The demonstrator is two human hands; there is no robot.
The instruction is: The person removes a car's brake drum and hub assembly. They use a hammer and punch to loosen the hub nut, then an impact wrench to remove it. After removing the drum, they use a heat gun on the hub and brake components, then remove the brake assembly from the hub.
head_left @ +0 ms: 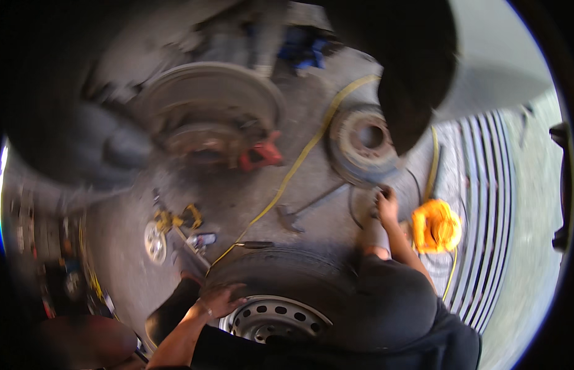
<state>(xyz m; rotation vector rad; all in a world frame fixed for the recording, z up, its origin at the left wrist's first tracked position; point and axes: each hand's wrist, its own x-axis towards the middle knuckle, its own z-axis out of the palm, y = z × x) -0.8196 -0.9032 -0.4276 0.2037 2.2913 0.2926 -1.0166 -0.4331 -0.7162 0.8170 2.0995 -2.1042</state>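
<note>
Low between the person's knees, the wheel [287, 322] sat with its tyre [281, 271] already seated round the silver rim, joined to no vehicle that showed. The left hand [222, 301] lay on its left side, fingers loosely spread where rubber met metal, gripping nothing visible. The right hand [386, 203] was near the right shin, fingers curled; whether it pinched anything could not be told. Beyond, a rusty drum-shaped part [352, 132] lay by itself, apparently fitted to nothing, and a hammer [318, 202] rested out of both hands. Judging by this, the separate parts were off and apart; what was left undone did not show. The floor [126, 246] was grey and stained, crossed by a yellow hose [311, 145], with a dark-handled tool [256, 245] just beyond the tyre and a can [204, 239] beside yellow tools [162, 219] to the left. Farther off stood a blurred large round rim [210, 102] near a red object [260, 155]; rightward, an orange bundle [438, 228] lay before a slatted strip [478, 246].
</note>
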